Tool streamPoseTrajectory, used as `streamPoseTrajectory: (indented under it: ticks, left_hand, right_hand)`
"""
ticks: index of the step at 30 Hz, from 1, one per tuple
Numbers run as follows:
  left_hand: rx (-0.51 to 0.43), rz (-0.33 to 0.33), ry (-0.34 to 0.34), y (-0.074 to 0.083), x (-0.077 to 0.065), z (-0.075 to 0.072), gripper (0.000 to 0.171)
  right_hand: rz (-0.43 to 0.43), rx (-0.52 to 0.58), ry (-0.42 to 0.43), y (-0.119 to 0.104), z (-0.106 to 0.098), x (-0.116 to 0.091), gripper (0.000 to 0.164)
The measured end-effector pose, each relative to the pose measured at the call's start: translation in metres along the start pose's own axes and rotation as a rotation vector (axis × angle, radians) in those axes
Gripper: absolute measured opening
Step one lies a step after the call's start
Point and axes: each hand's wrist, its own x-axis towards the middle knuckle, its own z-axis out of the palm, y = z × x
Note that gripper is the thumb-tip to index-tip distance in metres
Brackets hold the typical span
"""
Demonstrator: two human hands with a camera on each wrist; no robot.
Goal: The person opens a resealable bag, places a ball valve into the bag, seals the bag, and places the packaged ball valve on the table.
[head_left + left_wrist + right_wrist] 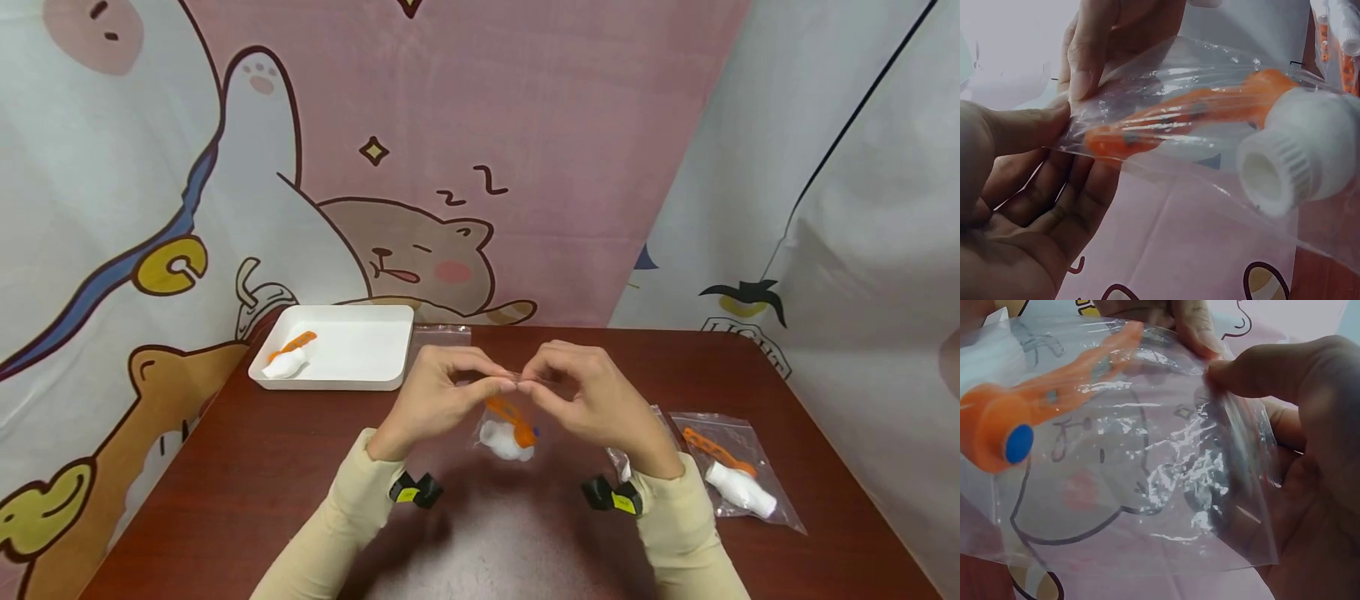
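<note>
My left hand (pixel 442 387) and right hand (pixel 588 400) meet above the table, thumbs and fingertips nearly touching. Between them they pinch the upper edge of a clear plastic bag (pixel 1172 487). Inside the hanging bag are an orange plastic strip with holes (pixel 1197 106) and a white plastic piece (pixel 1316 144) with a ribbed, hollow neck. One end of the orange strip is rounded and carries a blue spot (pixel 1019 444), as the right wrist view shows. Whether the bag's mouth is parted cannot be made out.
A white tray (pixel 352 350) at the back left holds another orange strip (pixel 292 343) and white piece (pixel 286 364). Beside it lies a flat clear bag (pixel 442 335). At the right, a filled bag (pixel 780 475) lies on the brown table (pixel 225 483); another is partly hidden behind my right wrist.
</note>
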Motion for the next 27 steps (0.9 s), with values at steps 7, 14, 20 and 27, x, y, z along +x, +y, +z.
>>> streamPoseTrajectory:
  ticks: [7,14,20,27]
  left_hand:
    - [-0.006,0.035,0.054,0.003,0.0,0.0,0.007]
    - [-0.008,0.072,0.079,0.003,0.0,-0.003,0.005]
    - [0.013,0.056,0.106,0.003,0.001,-0.006,0.006]
    - [0.021,0.03,0.147,0.004,0.0,-0.011,0.006]
  right_hand:
    - [0.018,0.005,-0.001,0.0,-0.002,-0.001,0.014]
    - [0.023,0.012,-0.005,0.001,-0.003,0.0,0.01]
    - [0.037,0.008,-0.007,0.002,-0.006,-0.002,0.009]
    - [0.053,-0.002,0.0,0.004,-0.012,-0.005,0.007]
